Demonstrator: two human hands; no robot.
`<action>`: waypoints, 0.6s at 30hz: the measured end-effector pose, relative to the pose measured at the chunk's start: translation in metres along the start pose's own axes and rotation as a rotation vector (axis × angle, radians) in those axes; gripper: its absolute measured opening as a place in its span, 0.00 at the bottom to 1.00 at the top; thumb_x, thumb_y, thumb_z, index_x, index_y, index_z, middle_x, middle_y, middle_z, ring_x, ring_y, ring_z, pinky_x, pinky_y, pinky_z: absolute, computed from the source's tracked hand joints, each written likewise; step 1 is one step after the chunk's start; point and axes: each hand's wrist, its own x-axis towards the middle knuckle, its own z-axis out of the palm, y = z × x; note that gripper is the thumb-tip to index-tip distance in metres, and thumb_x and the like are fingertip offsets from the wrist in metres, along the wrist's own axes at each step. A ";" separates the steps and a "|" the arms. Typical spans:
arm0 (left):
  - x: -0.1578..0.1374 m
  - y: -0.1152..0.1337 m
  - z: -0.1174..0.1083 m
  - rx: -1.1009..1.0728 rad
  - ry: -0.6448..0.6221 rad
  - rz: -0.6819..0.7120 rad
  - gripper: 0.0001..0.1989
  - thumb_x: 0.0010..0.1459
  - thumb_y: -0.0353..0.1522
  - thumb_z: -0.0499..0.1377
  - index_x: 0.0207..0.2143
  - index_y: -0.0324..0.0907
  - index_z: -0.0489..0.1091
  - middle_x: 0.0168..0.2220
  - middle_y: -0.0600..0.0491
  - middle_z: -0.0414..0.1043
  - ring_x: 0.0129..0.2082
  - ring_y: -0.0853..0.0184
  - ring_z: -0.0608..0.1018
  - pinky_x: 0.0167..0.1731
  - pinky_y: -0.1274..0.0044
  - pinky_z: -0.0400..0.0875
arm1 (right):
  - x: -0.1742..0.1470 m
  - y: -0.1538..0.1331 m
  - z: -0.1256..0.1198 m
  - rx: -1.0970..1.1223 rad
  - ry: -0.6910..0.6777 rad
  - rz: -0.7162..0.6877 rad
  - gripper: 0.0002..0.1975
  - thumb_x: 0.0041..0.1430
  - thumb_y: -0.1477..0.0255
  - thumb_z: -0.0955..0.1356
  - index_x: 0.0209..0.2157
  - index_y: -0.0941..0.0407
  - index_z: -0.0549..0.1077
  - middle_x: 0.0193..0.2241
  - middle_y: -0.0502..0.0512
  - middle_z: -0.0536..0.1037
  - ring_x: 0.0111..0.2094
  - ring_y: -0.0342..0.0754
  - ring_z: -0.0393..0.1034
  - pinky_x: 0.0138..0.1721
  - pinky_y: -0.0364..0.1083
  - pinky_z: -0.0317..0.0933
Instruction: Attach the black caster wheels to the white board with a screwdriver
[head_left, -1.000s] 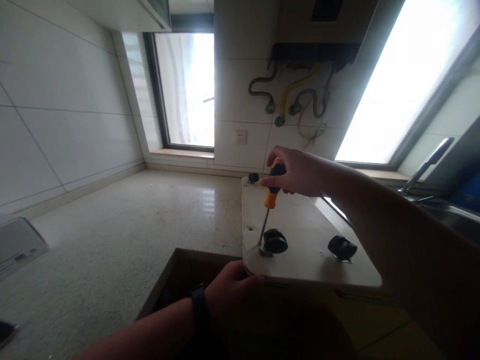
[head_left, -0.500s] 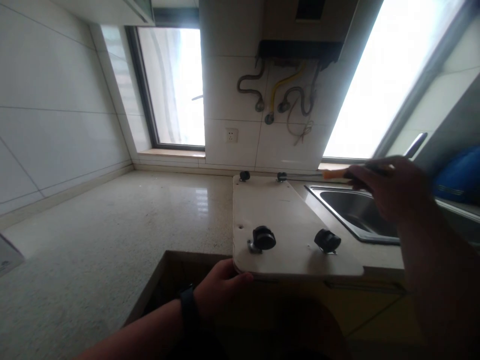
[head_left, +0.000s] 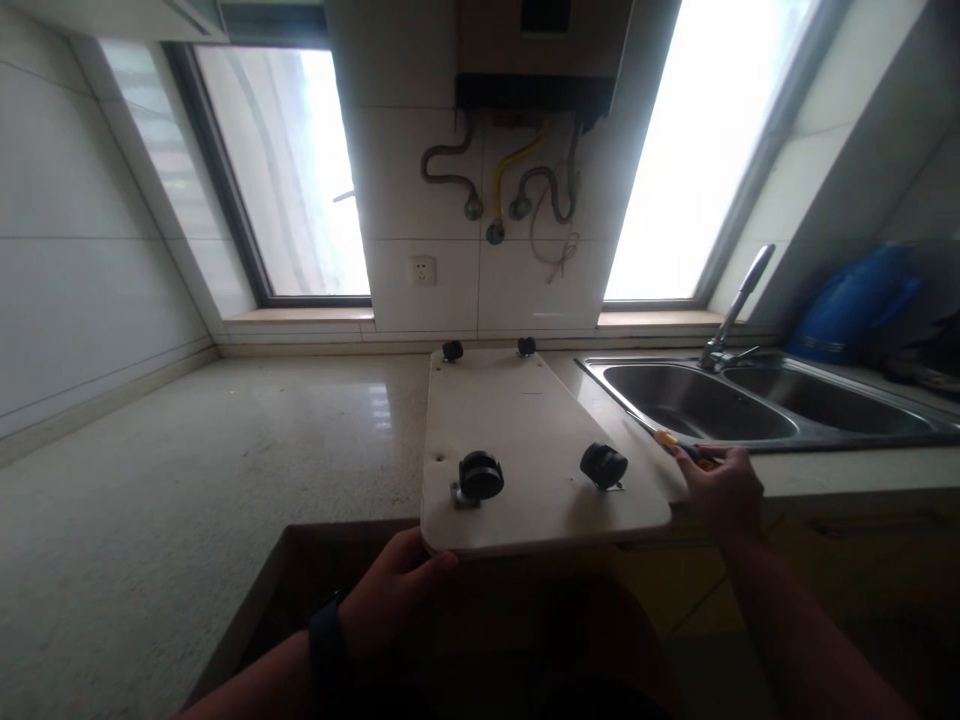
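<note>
A pale board [head_left: 502,425] with rounded corners lies on the worktop, its front edge overhanging an opening. Black caster wheels stand on it, wheels up: one near left [head_left: 481,476], one near right [head_left: 604,466], and two smaller-looking ones at the far end. My left hand [head_left: 397,585] grips the board's front left corner, thumb on the edge, the other fingers partly hidden underneath. Just right of the board, my right hand [head_left: 720,490] is closed round the dark handle of a screwdriver [head_left: 665,438] with an orange collar. Its thin shaft points away and leftward, apart from the casters.
A double-bowl steel sink [head_left: 787,437] with a tap [head_left: 739,300] is set in the worktop at right. Behind it stands a blue object [head_left: 855,300]. Pipes [head_left: 499,185] hang below a wall heater [head_left: 544,60]. The stone worktop [head_left: 300,430] stretches left.
My right hand has brought the screwdriver away from the far right caster, down and towards me beside the sink. The view has swung right. My left hand keeps its hold on the board.
</note>
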 end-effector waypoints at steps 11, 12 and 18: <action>0.000 -0.005 -0.002 0.013 0.111 -0.030 0.29 0.49 0.51 0.72 0.47 0.41 0.79 0.43 0.45 0.81 0.43 0.56 0.81 0.49 0.65 0.75 | 0.013 0.027 0.048 -0.213 -0.100 -0.196 0.12 0.57 0.64 0.67 0.41 0.55 0.70 0.43 0.65 0.71 0.46 0.62 0.67 0.46 0.61 0.62; 0.000 -0.004 -0.002 0.022 0.118 -0.031 0.29 0.48 0.51 0.72 0.46 0.41 0.79 0.43 0.45 0.81 0.45 0.55 0.81 0.50 0.65 0.75 | 0.013 0.026 0.049 -0.246 -0.108 -0.191 0.12 0.58 0.64 0.66 0.42 0.55 0.71 0.44 0.66 0.71 0.48 0.64 0.66 0.47 0.63 0.61; -0.003 -0.001 -0.001 0.081 0.233 -0.084 0.33 0.41 0.54 0.74 0.42 0.41 0.79 0.41 0.46 0.82 0.46 0.52 0.81 0.50 0.63 0.75 | 0.010 0.019 0.050 -0.356 -0.107 -0.148 0.13 0.64 0.63 0.63 0.45 0.54 0.71 0.49 0.67 0.71 0.51 0.67 0.65 0.46 0.68 0.59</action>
